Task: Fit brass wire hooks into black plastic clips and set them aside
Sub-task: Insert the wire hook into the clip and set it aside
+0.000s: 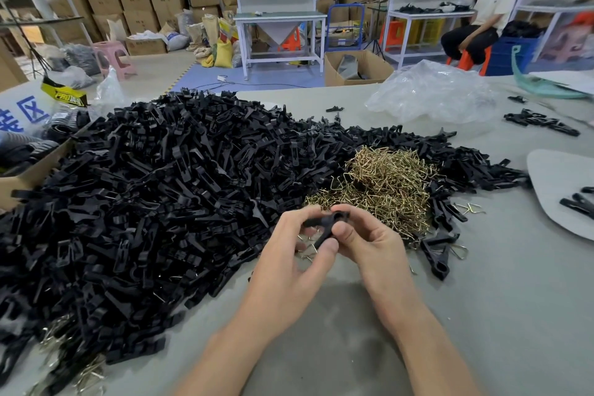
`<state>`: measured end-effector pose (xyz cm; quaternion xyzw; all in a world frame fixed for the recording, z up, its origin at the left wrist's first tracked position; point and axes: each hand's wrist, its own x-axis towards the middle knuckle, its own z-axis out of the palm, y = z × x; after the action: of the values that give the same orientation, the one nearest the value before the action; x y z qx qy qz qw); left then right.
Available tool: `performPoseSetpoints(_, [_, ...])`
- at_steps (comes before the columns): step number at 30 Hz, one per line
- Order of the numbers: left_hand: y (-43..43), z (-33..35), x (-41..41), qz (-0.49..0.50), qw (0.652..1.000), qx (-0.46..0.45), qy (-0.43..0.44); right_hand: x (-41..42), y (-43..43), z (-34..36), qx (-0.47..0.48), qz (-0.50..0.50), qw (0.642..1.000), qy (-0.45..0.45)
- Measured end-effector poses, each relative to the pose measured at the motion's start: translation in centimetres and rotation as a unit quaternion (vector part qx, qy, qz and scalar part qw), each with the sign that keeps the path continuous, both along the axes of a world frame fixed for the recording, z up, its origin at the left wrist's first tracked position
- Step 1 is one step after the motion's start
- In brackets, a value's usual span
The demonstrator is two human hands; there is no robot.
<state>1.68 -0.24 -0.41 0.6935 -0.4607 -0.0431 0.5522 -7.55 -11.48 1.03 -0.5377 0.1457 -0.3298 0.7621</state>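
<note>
clip (324, 224): one, near centre, pinched by both left hand (289, 257) and right hand (369, 244); hook in it not discernible.
clip pile (144, 186): large, left; judged mostly unfitted, so much work remains.
hooks (382, 183): heap, right of pile.
fitted clips (438, 262): few, near right.
box (35, 170): far left, dark contents unclear.
bag (430, 93): far right, crumpled.

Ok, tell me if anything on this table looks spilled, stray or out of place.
Only small strays. A few brass hooks lie on the bare table, apart from the hook pile. One loose clip sits alone beyond the clip heap. Nothing looks damaged.
</note>
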Motion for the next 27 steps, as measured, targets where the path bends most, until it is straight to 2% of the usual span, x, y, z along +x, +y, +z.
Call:
performPoseSetpoints(2, [0.0,-0.3,-0.1,0.015,0.999,0.020,0.043,0.0,-0.6,0.0,0.050,-0.054,0.997,-0.011])
performPoseSetpoints(3, [0.0,-0.6,0.0,0.035,0.998,0.042,0.022,-0.1,-1.0,0.0,0.081,-0.083,0.993,-0.016])
performPoseSetpoints(4, [0.0,-0.9,0.2,0.060,0.994,0.080,-0.035,-0.3,-1.4,-0.1,0.108,-0.107,0.988,-0.025])
performPoseSetpoints(6, [-0.1,-1.5,0.4,0.098,0.964,0.165,-0.182,-0.8,-2.2,-0.3,0.147,-0.132,0.979,-0.052])
performPoseSetpoints(9, [-0.4,-1.9,0.2,0.125,0.921,0.235,-0.285,-1.2,-2.6,-0.3,0.181,-0.137,0.970,-0.083])
performPoseSetpoints(17, [-0.5,-1.9,1.7,0.140,0.899,0.299,-0.288,-0.6,-2.5,-0.7,0.200,-0.127,0.969,-0.062])
performPoseSetpoints(21, [-0.3,-1.5,1.7,0.141,0.889,0.306,-0.312,-0.4,-2.5,-0.9,0.201,-0.118,0.971,-0.048])
performPoseSetpoints(25, [0.0,-1.0,1.8,0.142,0.899,0.284,-0.301,-0.2,-2.3,-0.8,0.205,-0.109,0.972,-0.043])
performPoseSetpoints(27, [0.3,-0.9,1.8,0.149,0.890,0.283,-0.325,-0.1,-2.1,-0.8,0.198,-0.108,0.973,-0.039])
